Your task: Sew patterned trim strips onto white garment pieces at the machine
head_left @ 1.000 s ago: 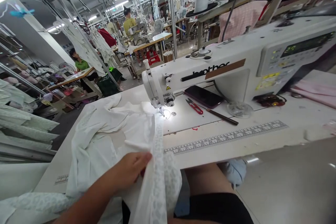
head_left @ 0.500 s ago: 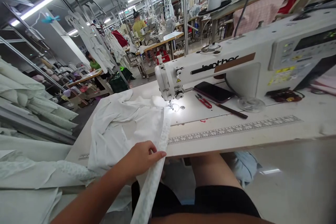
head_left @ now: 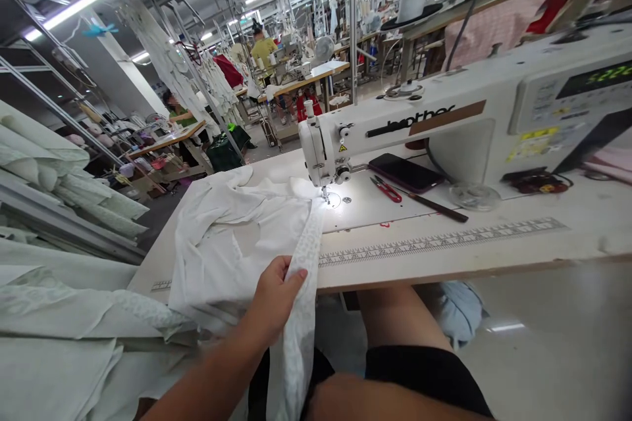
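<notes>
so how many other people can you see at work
2: a person in green at a table on the left, a person in yellow farther back. More may be hidden behind the hanging garments.

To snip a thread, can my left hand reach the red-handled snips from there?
Probably yes: the left hand grips white patterned fabric, but only a flat ruler strip lies before the red-handled snips.

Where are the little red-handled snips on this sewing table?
Find the white Brother sewing machine, then look right of its needle. The snips lie there, their red handles standing out just below a dark phone.
</notes>
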A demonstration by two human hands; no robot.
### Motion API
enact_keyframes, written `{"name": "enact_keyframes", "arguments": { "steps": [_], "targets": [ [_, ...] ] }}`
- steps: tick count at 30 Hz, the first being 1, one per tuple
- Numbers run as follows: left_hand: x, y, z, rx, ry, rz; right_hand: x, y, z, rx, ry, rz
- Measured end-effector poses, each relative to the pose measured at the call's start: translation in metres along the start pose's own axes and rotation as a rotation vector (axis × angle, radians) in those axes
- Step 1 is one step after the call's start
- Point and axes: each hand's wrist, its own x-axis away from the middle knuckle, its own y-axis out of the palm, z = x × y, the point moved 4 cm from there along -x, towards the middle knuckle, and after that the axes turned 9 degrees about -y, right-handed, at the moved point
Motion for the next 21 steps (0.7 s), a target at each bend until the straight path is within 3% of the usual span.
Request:
{"name": "enact_keyframes", "arguments": {
  "steps": [3, 5, 8, 13, 21],
  "targets": [
    [0.004, -0.001, -0.008, 0.058, 0.013, -0.006, 0.016, -0.035, 0.016, 0.094, 0.115, 0.049],
    [0.006, -0.001, -0.013, 0.098, 0.003, -0.022, 0.02, -0.071, 0.026, 0.285, 0.214, 0.238],
    [0.01, 0.001, -0.018, 0.146, -0.053, -0.064, 0.013, -0.104, 0.027, 0.431, 0.071, 0.321],
    [0.018, 0.002, -0.02, 0.132, -0.12, -0.084, -0.002, -0.103, 0.028, 0.506, -0.131, 0.074],
    [0.025, 0.003, -0.023, 0.234, -0.226, -0.145, -0.001, -0.102, 0.019, 0.604, -0.198, -0.072]
  ]
}}
